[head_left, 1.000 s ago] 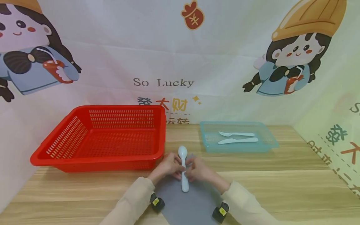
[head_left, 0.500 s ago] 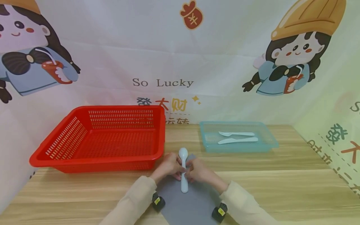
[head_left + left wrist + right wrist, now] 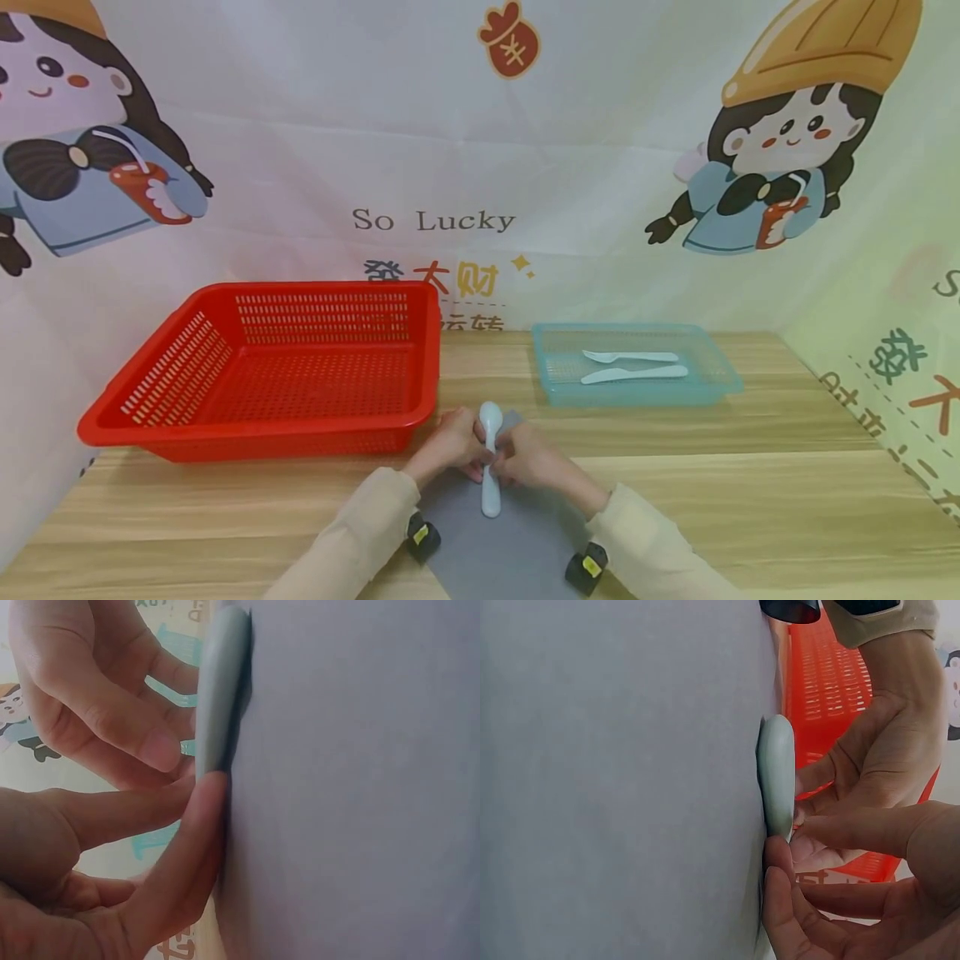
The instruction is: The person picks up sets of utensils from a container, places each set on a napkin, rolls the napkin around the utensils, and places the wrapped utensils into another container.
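Note:
A pale blue spoon stands out over a grey cloth or sheet, its bowl pointing away from the person. The left hand pinches the spoon's middle from the left, while the right hand pinches it from the right. In the left wrist view, the left hand's thumb and fingers meet at the handle; the right hand is beside them. The right wrist view has the right hand's fingertips on the handle, with the left hand behind it.
A red basket stands at the left on the wooden table. At the back right, a light blue tray holds a fork and a knife. A printed cloth hangs behind.
The spoon's bowl has come slightly nearer the person and tilted a little to the right. Both hands have stayed at its middle, with only small shifts.

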`<state>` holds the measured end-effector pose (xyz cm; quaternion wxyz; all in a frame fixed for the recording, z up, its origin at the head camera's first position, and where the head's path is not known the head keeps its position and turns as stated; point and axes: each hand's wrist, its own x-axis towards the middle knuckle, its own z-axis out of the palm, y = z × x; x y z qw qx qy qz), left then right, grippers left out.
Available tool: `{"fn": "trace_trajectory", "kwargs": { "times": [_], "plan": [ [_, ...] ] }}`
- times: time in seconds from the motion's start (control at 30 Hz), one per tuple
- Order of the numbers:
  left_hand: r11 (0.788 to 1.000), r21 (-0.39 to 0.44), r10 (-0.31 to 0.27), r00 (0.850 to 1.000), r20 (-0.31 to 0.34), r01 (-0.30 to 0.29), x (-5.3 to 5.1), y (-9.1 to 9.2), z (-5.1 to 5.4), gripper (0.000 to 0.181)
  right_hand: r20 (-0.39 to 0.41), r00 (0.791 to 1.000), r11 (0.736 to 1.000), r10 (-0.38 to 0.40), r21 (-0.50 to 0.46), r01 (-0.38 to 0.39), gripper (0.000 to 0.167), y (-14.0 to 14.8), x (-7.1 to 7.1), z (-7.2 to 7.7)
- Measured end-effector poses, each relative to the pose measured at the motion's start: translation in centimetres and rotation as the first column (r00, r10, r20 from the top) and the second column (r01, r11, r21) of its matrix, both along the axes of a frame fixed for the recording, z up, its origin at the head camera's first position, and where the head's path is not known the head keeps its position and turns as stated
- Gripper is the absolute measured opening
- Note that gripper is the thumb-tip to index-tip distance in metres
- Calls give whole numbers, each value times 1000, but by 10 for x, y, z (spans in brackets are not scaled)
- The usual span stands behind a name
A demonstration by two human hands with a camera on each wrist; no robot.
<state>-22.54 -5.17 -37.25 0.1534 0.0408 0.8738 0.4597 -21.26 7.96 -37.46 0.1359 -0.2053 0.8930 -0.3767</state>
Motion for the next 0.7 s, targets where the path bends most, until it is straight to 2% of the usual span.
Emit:
{"fn": "trace_trajectory", "kwargs": {
  "times": [0.1, 0.2, 0.27, 0.43, 0.57, 0.7],
  "plan": [
    [999, -34, 1, 1000, -9, -1, 0, 1, 1, 16, -23, 1000, 1000, 15, -15, -16, 5, 1, 1, 0],
    [995, -100, -10, 999, -47, 5, 0, 1, 1, 19, -30, 999, 1000, 20, -15, -21, 6, 2, 1, 0],
    [986, -166, -43, 994, -99, 26, 0, 1, 1, 19, -27, 999, 1000, 21, -5, -21, 6, 2, 1, 1],
    [946, -315, -153, 967, -205, 82, -1, -2, 0, 22, -20, 999, 999, 41, 13, -41, 8, 3, 1, 3],
    [937, -332, -186, 960, -209, 110, -1, -3, 0, 24, -56, 996, 996, 75, 41, -73, 10, 3, 1, 5],
    [938, -327, -186, 962, -201, 113, -1, -3, 1, 24, -84, 991, 993, 105, 57, -100, 10, 4, 2, 6]
  ]
}}
